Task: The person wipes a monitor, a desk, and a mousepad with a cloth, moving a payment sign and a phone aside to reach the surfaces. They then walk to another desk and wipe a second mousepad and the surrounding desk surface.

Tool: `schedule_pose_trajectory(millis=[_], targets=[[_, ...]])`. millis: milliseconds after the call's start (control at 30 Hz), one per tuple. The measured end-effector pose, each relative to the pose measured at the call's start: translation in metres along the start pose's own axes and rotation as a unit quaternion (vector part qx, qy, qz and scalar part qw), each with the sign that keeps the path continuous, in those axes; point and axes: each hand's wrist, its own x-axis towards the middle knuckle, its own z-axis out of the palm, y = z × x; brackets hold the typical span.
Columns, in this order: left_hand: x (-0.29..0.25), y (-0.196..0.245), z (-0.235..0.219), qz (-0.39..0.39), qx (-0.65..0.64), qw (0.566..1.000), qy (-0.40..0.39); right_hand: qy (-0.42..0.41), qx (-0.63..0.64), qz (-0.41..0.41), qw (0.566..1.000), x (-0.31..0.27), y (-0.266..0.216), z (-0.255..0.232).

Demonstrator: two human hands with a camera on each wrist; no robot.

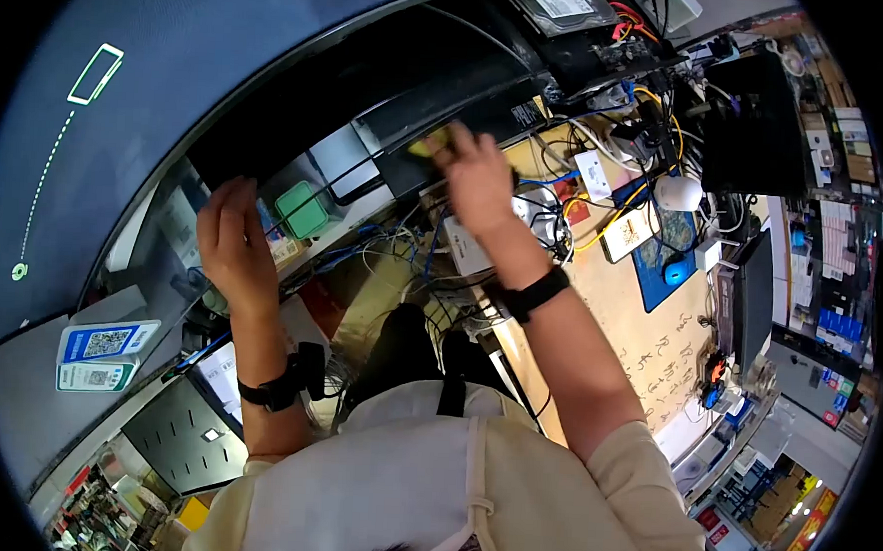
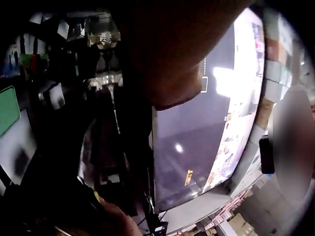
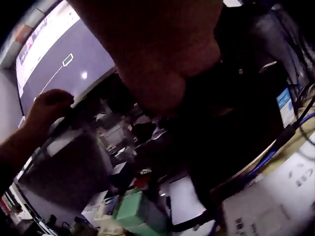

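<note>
My left hand is raised at the dark rim of a wide blue-grey surface printed with a phone outline and dotted line. Its fingers are bent at that rim, their tips hidden, so I cannot tell whether they grip it. My right hand, slightly blurred, pinches a small yellow thing in front of the dark shelf space. A yellow edge also shows beside the right hand in the left wrist view. Between the hands, lower down, sits a green box beside a pale flat item.
Tangled cables hang below the shelf. A wooden desk on the right bears a white router-like box, a white rounded device and a blue mat. A QR-code stand is at the left.
</note>
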Motion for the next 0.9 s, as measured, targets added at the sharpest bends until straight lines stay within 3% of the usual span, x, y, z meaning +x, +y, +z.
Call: schedule_pose_trajectory(millis=[167, 267, 333, 367, 400, 433, 467, 567, 667, 767, 900], targets=[[0.001, -0.014, -0.012, -0.050, 0.040, 0.998, -0.023, 0.076, -0.097, 0.146, 0.982, 0.017, 0.070, 0.010], [0.002, -0.021, -0.019, -0.069, 0.040, 0.996, -0.033, 0.074, -0.137, 0.161, 0.975, 0.017, 0.059, 0.015], [0.001, -0.027, -0.023, -0.066, 0.062, 0.995, -0.035, 0.065, -0.140, 0.164, 0.974, 0.016, 0.038, 0.017], [-0.001, -0.031, -0.026, -0.085, 0.067, 0.994, -0.034, 0.122, -0.154, 0.133, 0.971, 0.009, 0.020, 0.017], [-0.003, -0.034, -0.028, -0.103, 0.072, 0.992, -0.033, 0.024, -0.100, 0.155, 0.983, 0.007, -0.005, 0.011], [-0.004, -0.036, -0.030, -0.120, 0.077, 0.989, -0.032, 0.017, -0.093, 0.126, 0.988, 0.002, -0.027, 0.009], [-0.005, -0.037, -0.031, -0.116, 0.083, 0.989, -0.032, 0.063, -0.066, 0.092, 0.992, -0.004, -0.045, 0.021], [-0.004, -0.040, -0.033, -0.112, 0.095, 0.989, -0.036, 0.078, -0.053, 0.048, 0.994, -0.012, -0.082, 0.018], [-0.003, -0.042, -0.032, -0.127, 0.101, 0.986, -0.049, 0.060, 0.014, -0.025, 0.998, -0.013, -0.055, 0.007], [-0.002, -0.041, -0.032, -0.133, 0.108, 0.984, -0.051, 0.036, -0.037, -0.054, 0.997, -0.011, -0.006, 0.006], [-0.001, -0.040, -0.032, -0.108, 0.123, 0.986, -0.020, 0.072, -0.088, 0.108, 0.988, 0.004, 0.050, 0.010]])
